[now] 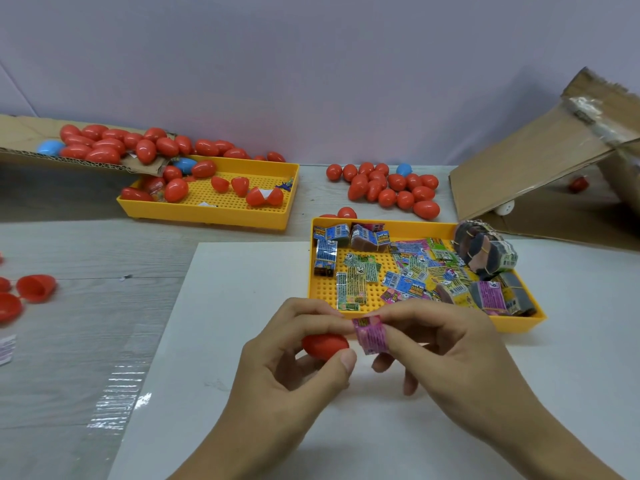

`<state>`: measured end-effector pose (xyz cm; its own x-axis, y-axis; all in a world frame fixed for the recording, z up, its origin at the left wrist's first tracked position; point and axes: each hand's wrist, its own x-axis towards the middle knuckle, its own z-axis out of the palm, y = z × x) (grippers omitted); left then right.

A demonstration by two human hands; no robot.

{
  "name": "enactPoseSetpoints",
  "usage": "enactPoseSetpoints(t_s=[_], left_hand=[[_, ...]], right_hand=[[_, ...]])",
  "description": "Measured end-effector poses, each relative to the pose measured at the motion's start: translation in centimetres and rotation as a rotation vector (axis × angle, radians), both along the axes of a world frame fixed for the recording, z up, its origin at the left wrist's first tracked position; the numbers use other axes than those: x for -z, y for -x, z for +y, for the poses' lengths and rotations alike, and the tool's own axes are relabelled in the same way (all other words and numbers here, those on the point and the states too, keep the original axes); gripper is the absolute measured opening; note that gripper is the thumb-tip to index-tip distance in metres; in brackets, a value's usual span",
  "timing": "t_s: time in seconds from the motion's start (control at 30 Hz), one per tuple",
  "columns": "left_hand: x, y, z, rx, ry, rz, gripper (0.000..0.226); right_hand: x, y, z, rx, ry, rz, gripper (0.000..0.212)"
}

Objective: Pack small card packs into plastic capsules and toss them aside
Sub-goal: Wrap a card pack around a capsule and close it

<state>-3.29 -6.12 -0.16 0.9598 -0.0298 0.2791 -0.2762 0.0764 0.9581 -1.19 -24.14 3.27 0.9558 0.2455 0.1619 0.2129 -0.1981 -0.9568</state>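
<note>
Left hand: the left hand (pixel 294 355) holds a red capsule half (pixel 325 345); thumb below and fingers (pixel 311 311) above curl round it, and its open mouth seems to face right.
Right hand: the right hand (pixel 446 351) pinches a pink card pack (pixel 370 334), bent into a curve, between thumb and index finger.
Key relation: the pack is just right of the capsule half and touches or almost touches its rim. The capsule's long axis runs left to right, towards the pack. The right hand is the nearer one to the pack, so I judge it must push leftward.
Step in hand: probably the pack goes into the capsule; it is not yet inside.
Supply: more packs lie in a yellow tray (pixel 519 323) just beyond the right fingers.
Finished capsules: a red pile (pixel 391 188) lies far beyond both hands.
Writing: on blue packs in the tray I read "DINO"; the pink pack's print is too small to read.
Tabletop: a white sheet (pixel 221 341) lies under the hands.
</note>
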Motion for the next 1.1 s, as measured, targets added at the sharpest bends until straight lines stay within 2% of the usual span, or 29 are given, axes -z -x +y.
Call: enactPoseSetpoints(t_s=[0.17, 0.23, 0.47, 0.57, 0.83, 0.97, 1.1], left_hand=[[-0.11, 0.13, -0.07, -0.024, 0.075, 0.056, 0.051], [0.06, 0.10, -0.05, -0.035, 0.099, 0.059, 0.057], [-0.13, 0.13, -0.01, -0.008, 0.072, 0.052, 0.030], [-0.15, 0.05, 0.01, -0.003, 0.082, 0.044, 0.030], [-0.18, 0.07, 0.02, -0.011, 0.078, -0.018, 0.026], [-0.01, 0.21, 0.06, -0.047, 0.044, 0.059, 0.037], [-0.08, 0.17, 0.05, -0.043, 0.009, 0.033, 0.030]], right_hand=[[-0.11, -0.07, -0.02, 0.036, -0.025, -0.039, 0.013], [-0.04, -0.09, -0.05, 0.039, -0.023, -0.041, 0.013], [0.04, -0.14, -0.04, -0.010, 0.033, -0.014, 0.009], [0.18, -0.23, -0.14, -0.029, 0.089, -0.019, 0.004], [0.02, -0.17, -0.14, -0.012, 0.080, -0.068, 0.015], [0.04, -0.04, -0.11, -0.017, 0.062, -0.084, 0.009], [0.11, -0.04, -0.12, -0.037, 0.081, -0.090, 0.006]])
